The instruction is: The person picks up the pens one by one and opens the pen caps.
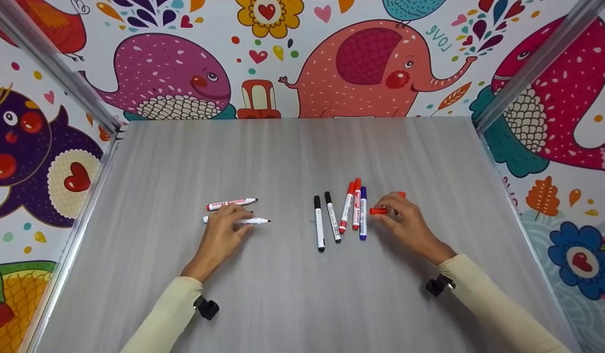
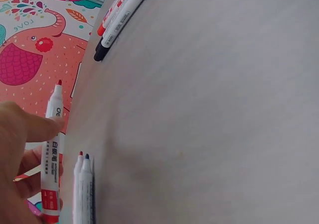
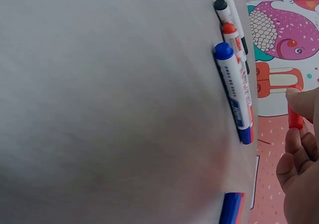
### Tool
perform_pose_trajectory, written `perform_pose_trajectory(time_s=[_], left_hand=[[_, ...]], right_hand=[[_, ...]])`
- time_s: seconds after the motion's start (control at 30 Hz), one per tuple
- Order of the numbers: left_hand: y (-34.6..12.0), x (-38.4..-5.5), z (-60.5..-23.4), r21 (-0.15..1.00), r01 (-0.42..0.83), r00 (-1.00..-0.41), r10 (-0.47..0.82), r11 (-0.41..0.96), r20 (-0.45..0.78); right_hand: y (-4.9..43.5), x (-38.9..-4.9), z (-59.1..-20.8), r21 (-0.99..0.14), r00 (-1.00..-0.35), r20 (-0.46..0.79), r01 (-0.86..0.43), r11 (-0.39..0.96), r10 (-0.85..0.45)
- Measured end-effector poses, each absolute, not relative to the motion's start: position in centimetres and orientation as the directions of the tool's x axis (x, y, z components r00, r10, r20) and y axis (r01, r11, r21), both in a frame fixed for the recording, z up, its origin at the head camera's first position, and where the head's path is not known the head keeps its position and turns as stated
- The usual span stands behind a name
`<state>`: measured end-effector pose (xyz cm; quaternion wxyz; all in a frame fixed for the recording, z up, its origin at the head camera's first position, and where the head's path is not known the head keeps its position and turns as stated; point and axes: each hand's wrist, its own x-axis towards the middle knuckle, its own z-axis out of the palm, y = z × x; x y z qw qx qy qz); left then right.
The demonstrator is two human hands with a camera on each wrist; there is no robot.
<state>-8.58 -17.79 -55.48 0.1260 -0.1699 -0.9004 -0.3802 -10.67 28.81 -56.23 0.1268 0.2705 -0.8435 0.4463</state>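
My left hand pinches an uncapped red marker between thumb and fingers, its white body held slightly above the table and its red tip bare. Beside it lie two uncapped markers: one with a dark tip, the other with a red tip; the hand partly covers them in the head view. Over on the right, my right hand holds a small red cap between thumb and fingertips. Close to that hand a blue cap lies against a red one.
Between the hands several capped markers lie side by side: two black ones, two red ones and a blue one. Grey tabletop surrounds them, with patterned walls behind and at the sides.
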Motion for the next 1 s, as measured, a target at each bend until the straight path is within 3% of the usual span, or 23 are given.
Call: perform_pose_trajectory(time_s=[0.5, 1.0], left_hand=[[-19.2, -8.0, -57.5, 0.635, 0.320, -0.934, 0.124, 0.703, 0.334], [-20.1, -7.7, -58.1, 0.621, 0.295, -0.936, 0.090, 0.726, 0.339]], right_hand=[[30.5, -10.1, -57.7, -0.769, -0.920, 0.302, -0.391, 0.506, -0.252], [31.5, -10.2, -58.4, -0.787, -0.949, 0.232, -0.311, 0.533, -0.211]])
